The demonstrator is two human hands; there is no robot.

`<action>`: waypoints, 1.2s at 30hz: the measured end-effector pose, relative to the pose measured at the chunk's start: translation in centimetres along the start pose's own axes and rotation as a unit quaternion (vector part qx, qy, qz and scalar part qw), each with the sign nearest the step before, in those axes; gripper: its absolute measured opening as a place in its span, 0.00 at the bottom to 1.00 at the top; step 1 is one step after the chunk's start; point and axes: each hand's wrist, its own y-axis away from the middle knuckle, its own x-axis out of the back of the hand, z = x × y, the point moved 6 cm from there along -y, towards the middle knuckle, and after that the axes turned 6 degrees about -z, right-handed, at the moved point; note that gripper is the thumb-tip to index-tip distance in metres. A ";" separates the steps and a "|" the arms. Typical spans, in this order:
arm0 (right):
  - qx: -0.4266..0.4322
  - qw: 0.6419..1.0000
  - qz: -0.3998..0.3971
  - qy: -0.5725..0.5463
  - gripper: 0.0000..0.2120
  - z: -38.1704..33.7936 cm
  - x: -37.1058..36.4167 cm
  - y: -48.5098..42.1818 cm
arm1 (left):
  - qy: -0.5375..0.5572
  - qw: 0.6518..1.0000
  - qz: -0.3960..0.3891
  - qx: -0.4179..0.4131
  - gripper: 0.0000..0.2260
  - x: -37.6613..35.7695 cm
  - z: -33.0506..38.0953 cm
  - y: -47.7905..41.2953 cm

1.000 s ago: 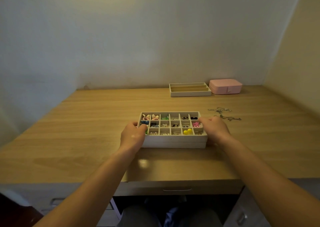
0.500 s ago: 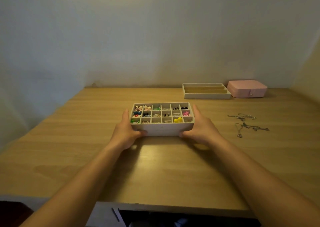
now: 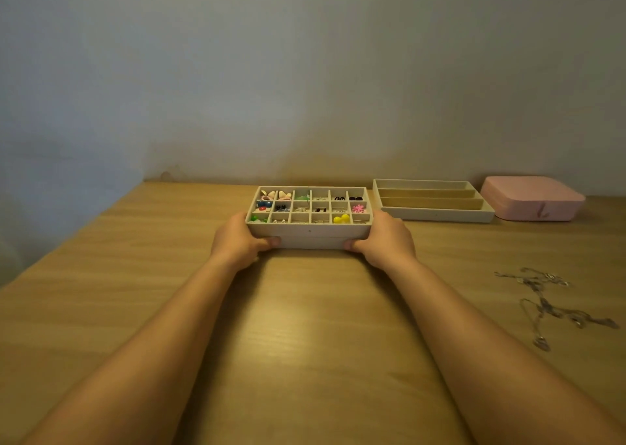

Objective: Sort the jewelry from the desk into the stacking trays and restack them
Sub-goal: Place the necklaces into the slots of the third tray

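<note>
2 tray-stack [image 3: 310, 238] ends held: left grip [image 3: 237, 241], right grip [image 3: 382, 241]; slotted tray [image 3: 437, 214] beside.

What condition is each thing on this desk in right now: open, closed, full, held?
Grid tray: most compartments filled, stacked on a second tray.
Left hand: grips the trays' left end.
Right hand: grips their right end.
Slotted tray: uncovered, looks empty, flat on the desk.
Pink box: lid closed.
Chains: loose, tangled, on the desk.
</note>
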 end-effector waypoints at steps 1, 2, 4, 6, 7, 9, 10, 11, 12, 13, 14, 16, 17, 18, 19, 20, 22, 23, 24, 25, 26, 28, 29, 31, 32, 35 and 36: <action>-0.009 1.000 0.005 0.013 0.29 -0.2 -0.1 -0.8 | -0.001 1.000 0.003 0.004 0.32 -0.1 -0.2 -1.0; -0.015 1.000 0.006 0.018 0.29 -0.3 -0.2 -1.5 | 0.001 1.000 0.008 0.005 0.32 -0.3 -0.4 -1.9; -0.023 1.000 0.010 0.007 0.30 -0.3 -0.4 -2.6 | 0.006 1.000 0.016 0.010 0.33 -0.7 -0.7 -3.0; -0.026 0.999 0.014 -0.012 0.30 -0.2 -0.5 -3.2 | 0.000 1.000 0.024 0.018 0.34 -1.0 -0.9 -3.6; -0.025 0.999 0.014 -0.016 0.31 -0.1 -0.6 -3.4 | -0.006 0.999 0.024 0.023 0.34 -1.1 -1.0 -3.7; -0.022 1.000 0.010 -0.018 0.30 0.0 -0.8 -3.4 | -0.001 0.999 0.016 0.036 0.38 -1.2 -1.2 -3.8; -0.017 1.000 0.003 -0.020 0.30 -0.1 -1.0 -3.3 | 0.008 0.999 0.011 0.044 0.41 -1.2 -1.3 -3.8; -0.013 0.999 -0.006 -0.029 0.31 -0.1 -1.0 -3.1 | 0.015 0.998 0.013 0.054 0.45 -1.2 -1.2 -3.4; -0.008 0.999 -0.017 -0.043 0.33 -0.1 -0.9 -2.8 | 0.011 0.998 0.029 0.058 0.48 -1.1 -1.0 -2.9; -0.005 0.998 -0.027 -0.060 0.35 -0.1 -0.8 -2.5 | -0.007 0.997 0.061 0.055 0.49 -0.9 -0.4 -2.2; -0.002 0.996 -0.034 -0.078 0.37 -0.1 -0.5 -2.1 | -0.028 0.994 0.104 0.036 0.48 -0.6 0.5 -1.3; -0.001 0.994 -0.022 -0.108 0.38 0.5 0.8 -0.8 | -0.056 0.981 0.180 -0.044 0.40 -0.5 3.6 1.3; -0.006 0.993 -0.007 -0.116 0.38 1.3 1.8 -0.1 | -0.067 0.973 0.199 -0.091 0.36 -0.9 5.5 2.6; -0.013 0.993 0.009 -0.120 0.37 2.1 2.7 0.4 | -0.079 0.967 0.204 -0.132 0.32 -1.6 7.3 3.6; -0.022 0.992 0.022 -0.121 0.36 3.3 4.0 1.0 | -0.090 0.963 0.192 -0.167 0.28 -2.6 9.3 4.6; -0.029 0.992 0.029 -0.118 0.35 4.4 4.9 1.3 | -0.096 0.961 0.170 -0.194 0.26 -3.8 10.9 5.2; -0.049 0.993 0.040 -0.104 0.33 6.9 7.1 2.0 | -0.098 0.960 0.111 -0.237 0.23 -6.7 14.2 6.2; -0.060 0.992 0.050 -0.099 0.33 8.3 8.2 2.2 | -0.099 0.960 0.079 -0.252 0.23 -8.4 15.7 6.5; -0.071 0.991 0.060 -0.093 0.32 9.5 9.1 2.3 | -0.102 0.959 0.050 -0.259 0.23 -9.9 16.8 6.6; -0.082 0.990 0.069 -0.091 0.32 10.6 9.9 2.3 | -0.108 0.959 0.023 -0.260 0.23 -11.5 17.7 6.5; -0.093 0.989 0.072 -0.089 0.32 11.8 10.5 2.3 | -0.117 0.959 0.001 -0.258 0.23 -13.0 18.5 6.2; -0.108 0.988 0.073 -0.087 0.32 14.1 11.7 1.9 | -0.146 0.957 -0.029 -0.248 0.25 -15.9 19.8 5.2; -0.111 0.987 0.070 -0.090 0.32 14.9 11.9 1.6 | -0.152 0.960 -0.040 -0.232 0.26 -16.8 19.9 4.6; -0.114 0.987 0.060 -0.099 0.32 16.3 12.1 0.7 | -0.136 0.971 -0.064 -0.184 0.28 -18.4 20.1 3.1; -0.115 0.987 0.054 -0.101 0.32 16.9 12.2 0.1 | -0.126 0.976 -0.075 -0.159 0.29 -19.1 20.1 2.3; -0.106 0.989 0.043 -0.099 0.32 17.5 12.1 -1.3 | -0.104 0.986 -0.099 -0.083 0.33 -20.3 19.8 0.5; -0.106 0.988 0.037 -0.105 0.32 17.6 12.1 -1.7 | -0.096 0.988 -0.104 -0.058 0.34 -20.6 19.7 0.0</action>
